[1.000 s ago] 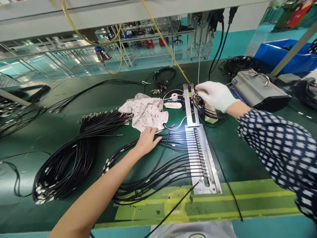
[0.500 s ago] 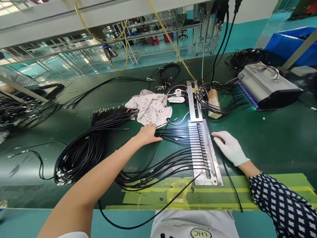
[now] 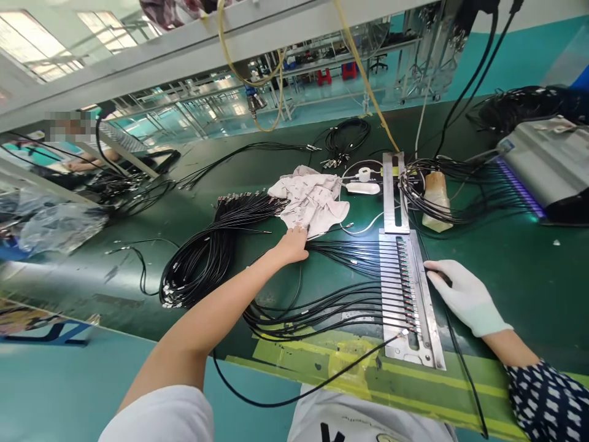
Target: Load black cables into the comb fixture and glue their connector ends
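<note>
Right hand [image 3: 465, 296] has left the coil [image 3: 415, 201], fingers [image 3: 438, 265] pinched at metal fixture [image 3: 426, 307].

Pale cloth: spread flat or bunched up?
Bunched up: raised folds and creases run across the pale cloth on the green table, and its outline is uneven. The left hand is at its near edge.

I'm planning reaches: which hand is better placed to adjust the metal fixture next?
Probably the right hand: it is beside the metal fixture, while the left hand is by the crumpled cloth.
</note>
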Tool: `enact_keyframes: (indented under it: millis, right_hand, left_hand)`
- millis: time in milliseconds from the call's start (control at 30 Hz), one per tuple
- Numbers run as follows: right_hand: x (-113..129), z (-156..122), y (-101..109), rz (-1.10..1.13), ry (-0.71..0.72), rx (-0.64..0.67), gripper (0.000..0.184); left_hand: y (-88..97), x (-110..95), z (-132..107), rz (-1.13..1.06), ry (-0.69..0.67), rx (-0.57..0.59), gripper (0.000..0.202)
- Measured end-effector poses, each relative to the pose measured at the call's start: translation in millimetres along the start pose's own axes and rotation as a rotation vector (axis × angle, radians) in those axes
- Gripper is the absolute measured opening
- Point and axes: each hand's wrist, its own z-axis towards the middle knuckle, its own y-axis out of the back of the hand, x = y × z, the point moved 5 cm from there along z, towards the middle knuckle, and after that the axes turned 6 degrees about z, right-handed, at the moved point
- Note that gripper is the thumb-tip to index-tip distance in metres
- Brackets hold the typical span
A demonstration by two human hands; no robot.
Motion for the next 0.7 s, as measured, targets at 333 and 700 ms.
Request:
enact_keyframes:
  millis: [333, 700]
  right_hand:
    - [-11.2, 1.0, -3.0, -0.015, -0.005, 0.005, 0.029]
    - [-5.9, -0.4, -0.5, 0.0, -0.026, 0.007, 0.033]
  left_hand:
    - [12.4, 5.8, 34.9, -0.186, -0.106, -0.114, 0.044]
    - [28.1, 13.9, 47.3, -0.263, 0.008, -0.127, 0.059]
